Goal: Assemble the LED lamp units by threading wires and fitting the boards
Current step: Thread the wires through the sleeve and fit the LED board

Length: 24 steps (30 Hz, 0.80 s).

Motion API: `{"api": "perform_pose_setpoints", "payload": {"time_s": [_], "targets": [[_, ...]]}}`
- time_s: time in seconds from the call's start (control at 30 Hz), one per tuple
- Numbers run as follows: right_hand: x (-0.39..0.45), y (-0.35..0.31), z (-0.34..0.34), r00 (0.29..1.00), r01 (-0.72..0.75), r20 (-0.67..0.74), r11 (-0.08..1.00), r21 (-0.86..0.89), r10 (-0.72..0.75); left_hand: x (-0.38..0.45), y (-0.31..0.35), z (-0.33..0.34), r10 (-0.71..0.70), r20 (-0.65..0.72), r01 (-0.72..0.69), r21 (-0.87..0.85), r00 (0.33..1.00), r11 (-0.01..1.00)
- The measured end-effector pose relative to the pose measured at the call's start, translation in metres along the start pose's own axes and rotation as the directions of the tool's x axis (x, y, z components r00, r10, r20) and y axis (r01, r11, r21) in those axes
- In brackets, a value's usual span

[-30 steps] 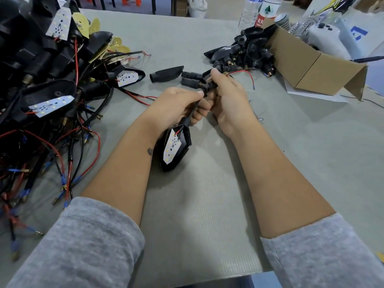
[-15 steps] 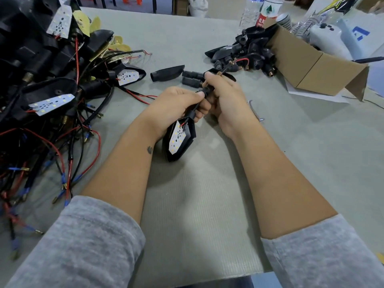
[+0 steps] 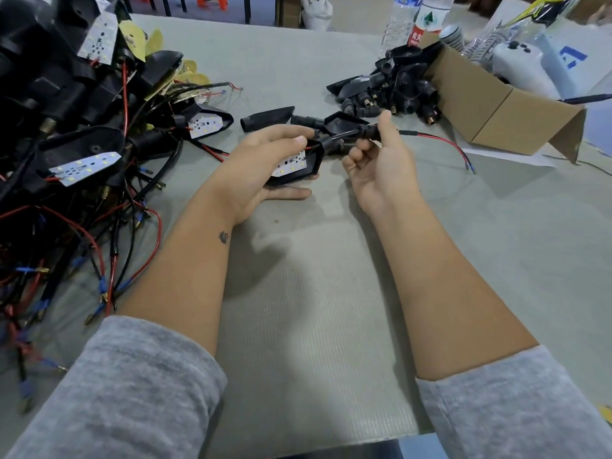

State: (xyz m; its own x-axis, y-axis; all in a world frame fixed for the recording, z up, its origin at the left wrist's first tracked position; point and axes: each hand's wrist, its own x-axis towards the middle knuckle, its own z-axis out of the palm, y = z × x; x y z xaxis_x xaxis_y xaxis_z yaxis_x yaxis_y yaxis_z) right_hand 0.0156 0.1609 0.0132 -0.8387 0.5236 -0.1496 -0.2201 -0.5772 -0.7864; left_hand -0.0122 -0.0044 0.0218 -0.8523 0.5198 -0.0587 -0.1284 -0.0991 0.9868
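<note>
Black lamp housing (image 3: 308,162) w/ LED board (image 3: 290,164) is sitting mid-frame, left hand (image 3: 265,167) gripping it, right hand (image 3: 377,160) pinching the stem (image 3: 364,131). Red wire (image 3: 440,142) is trailing right; yanking too hard is probably risking tearing it off the board.

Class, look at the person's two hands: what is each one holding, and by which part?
The left hand holds the black lamp housing by its body. The right hand pinches that lamp's black stem, where the red wire comes out.
</note>
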Motion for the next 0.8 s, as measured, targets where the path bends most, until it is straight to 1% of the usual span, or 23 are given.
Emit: {"api": "perform_pose_setpoints", "payload": {"time_s": [0.17, 0.27, 0.33, 0.4, 0.47, 0.53, 0.63, 0.8], "targets": [[0.001, -0.001, 0.0, 1.0, -0.02, -0.016, 1.0, 0.023, 0.02, 0.0, 0.002, 0.0, 0.024, -0.018, -0.025, -0.055, 1.0, 0.998], [0.0, -0.002, 0.0, 1.0, -0.023, -0.005, 1.0, 0.009, 0.023, 0.001, 0.001, -0.001, 0.063, -0.038, -0.065, -0.08, 0.997, 0.995], [-0.002, -0.002, 0.001, 0.999, -0.009, 0.031, 0.999, -0.051, 0.011, 0.002, 0.0, -0.002, 0.089, -0.043, -0.093, -0.088, 0.995, 0.992], [-0.005, 0.0, 0.003, 0.996, 0.033, 0.086, 0.987, -0.159, -0.019, 0.002, -0.002, -0.001, 0.106, -0.042, -0.109, -0.079, 0.994, 0.991], [-0.009, 0.001, 0.006, 0.99, 0.077, 0.137, 0.966, -0.246, -0.044, 0.002, -0.003, 0.0, 0.11, -0.039, -0.113, -0.058, 0.993, 0.992], [-0.011, 0.001, 0.007, 0.985, 0.1, 0.166, 0.949, -0.298, -0.051, 0.002, -0.003, 0.0, 0.109, -0.032, -0.111, -0.05, 0.994, 0.993], [-0.013, 0.0, 0.007, 0.981, 0.113, 0.185, 0.939, -0.324, -0.054, 0.001, -0.003, 0.0, 0.113, -0.026, -0.115, -0.072, 0.993, 0.991], [-0.013, -0.001, 0.006, 0.977, 0.106, 0.206, 0.948, -0.301, -0.044, 0.001, -0.001, -0.001, 0.126, -0.025, -0.128, -0.161, 0.992, 0.979]]}}
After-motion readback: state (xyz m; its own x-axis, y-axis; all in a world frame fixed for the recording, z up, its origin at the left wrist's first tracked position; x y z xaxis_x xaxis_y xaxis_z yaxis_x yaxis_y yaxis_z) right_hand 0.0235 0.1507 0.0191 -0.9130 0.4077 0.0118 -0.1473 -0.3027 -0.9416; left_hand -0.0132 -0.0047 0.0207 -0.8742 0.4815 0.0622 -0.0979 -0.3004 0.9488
